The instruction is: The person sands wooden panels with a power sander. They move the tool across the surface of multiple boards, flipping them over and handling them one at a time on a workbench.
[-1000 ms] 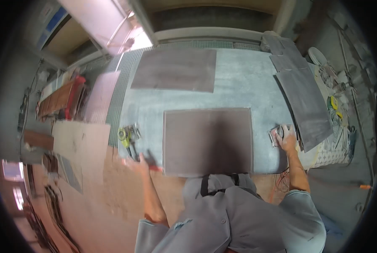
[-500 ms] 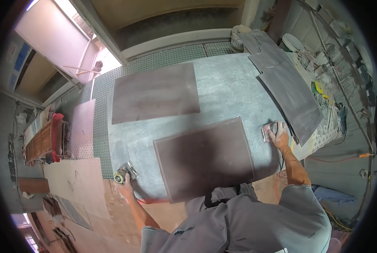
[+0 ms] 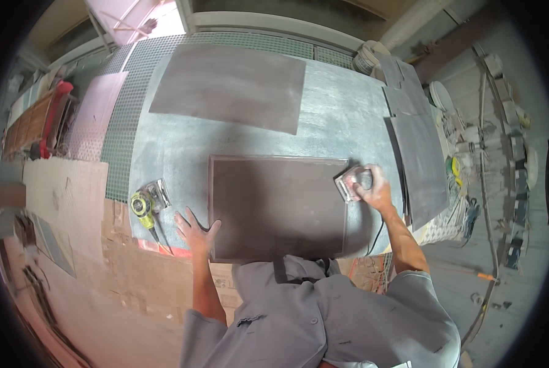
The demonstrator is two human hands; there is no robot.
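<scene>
A dark brown rectangular board (image 3: 277,205) lies flat on the dusty grey worktable (image 3: 342,126) in front of me. My left hand (image 3: 193,230) rests with fingers spread against the board's near left edge. My right hand (image 3: 372,187) grips a small grey sanding tool (image 3: 351,183) at the board's far right corner. A cord runs down from near that hand toward me.
A second dark board (image 3: 231,86) lies farther back on the table. Grey slabs (image 3: 418,147) lean at the right edge. A yellow power tool (image 3: 146,203) sits left of my left hand. Green mesh (image 3: 124,116), wood pieces and cardboard lie to the left.
The view has tilted and drawn nearer. My left hand has moved from beside the yellow tool to the board's left edge. My right hand stays on the sanding tool at the right corner.
</scene>
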